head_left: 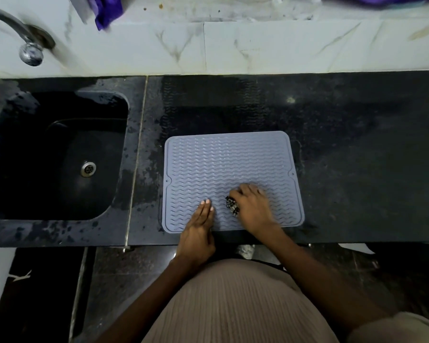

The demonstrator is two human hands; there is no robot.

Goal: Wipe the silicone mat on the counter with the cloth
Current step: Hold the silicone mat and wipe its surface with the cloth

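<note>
counter (357,144): black polished stone, wet patches and smears; faint wavy imprint on the stone behind the mat; pale seam line runs front to back between sink and mat.
wall (258,45): white marble-look tiles, grey veins, some brown stains near the top.
writing: none readable anywhere.
sink (15,194): black basin sunk into the counter on the left; steel drain (88,168) in its floor; nothing else visible inside.
tap (22,38): chrome, fixed to the wall above the sink, blurred.
purple cloth (109,11): hangs at the top edge above the wall tiles, blurred.
mat (221,159): grey silicone, wavy ridges, rounded corners, flat on the counter right of the sink, near the front edge; a small hole midway on each side rim.
left hand (198,226): fingers straight and together, tips pressing the near-left part of the mat, holding nothing.
right hand (252,206): fingers curled round a small dark cloth (232,205), pressing it on the near-middle of the mat; only a bit of cloth shows beside the hand.
hands: near each other, not touching.
floor (47,280): dark tiles below the counter edge.
person: beige ribbed garment at bottom centre.
</note>
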